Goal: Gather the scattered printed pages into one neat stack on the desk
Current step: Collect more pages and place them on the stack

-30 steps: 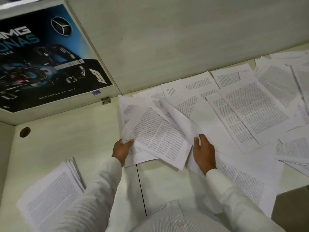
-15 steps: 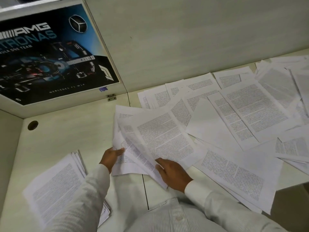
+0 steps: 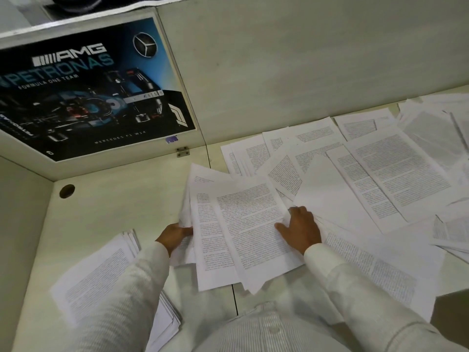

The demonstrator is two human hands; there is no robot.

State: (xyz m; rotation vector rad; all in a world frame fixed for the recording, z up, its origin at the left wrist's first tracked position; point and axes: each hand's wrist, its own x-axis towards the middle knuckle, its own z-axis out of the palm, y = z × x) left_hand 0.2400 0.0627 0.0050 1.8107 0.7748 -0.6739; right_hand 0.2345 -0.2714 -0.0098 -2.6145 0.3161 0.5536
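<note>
Head view: left hand (image 3: 175,236) is gripping the fanned sheaf (image 3: 243,224) at 9 o'clock; right hand (image 3: 302,229), hold unclear; its misaligned sheets are threatening to slip.

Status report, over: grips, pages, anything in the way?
Left grip holds bundle edge; right grip holds other side. Stack at left. Loose pages lie on right.

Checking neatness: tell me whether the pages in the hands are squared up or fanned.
Fanned: the held pages show offset edges and corners between the left hand and right hand.
</note>
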